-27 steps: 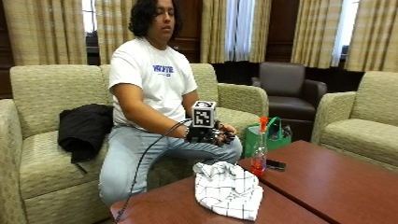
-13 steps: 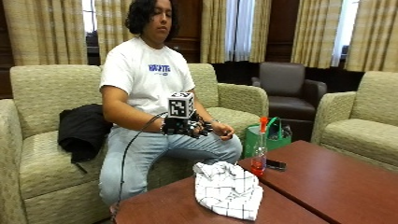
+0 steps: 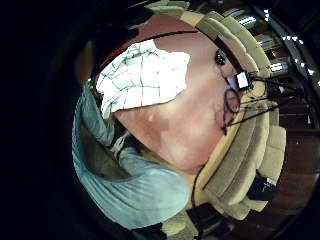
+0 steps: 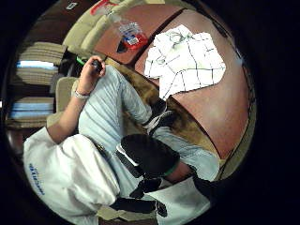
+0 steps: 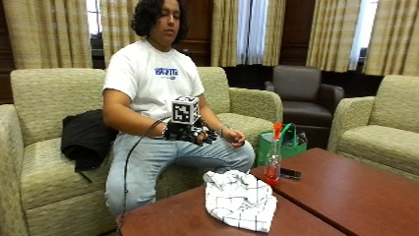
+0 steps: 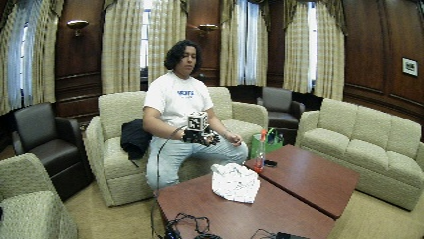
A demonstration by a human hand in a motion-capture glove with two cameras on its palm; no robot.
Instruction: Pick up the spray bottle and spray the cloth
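The spray bottle (image 5: pixel 274 160), clear with an orange-red head, stands upright on the dark wooden table (image 5: pixel 340 196) near its sofa-side edge. It also shows in the thumb side palm view as the bottle (image 4: pixel 126 30). A white checked cloth (image 5: pixel 239 199) lies crumpled on the nearer table, just left of the bottle. The cloth (image 3: pixel 142 75) and the cloth (image 4: pixel 187 58) appear in both palm views. My gloved right hand (image 5: pixel 193 132) hovers over the person's lap, well back from the table. Its fingers are relaxed and hold nothing.
A dark phone (image 5: pixel 290 173) lies beside the bottle. A green bag (image 5: pixel 291 142) stands behind the table. The bare left hand (image 5: pixel 234 137) rests on the thigh. A black jacket (image 5: pixel 85 140) lies on the sofa. Cables lie at the near table end (image 6: pixel 185 224).
The gloved hand has drawn back from the table side toward the person's body and now sits over the lap. Bottle and cloth have not moved.
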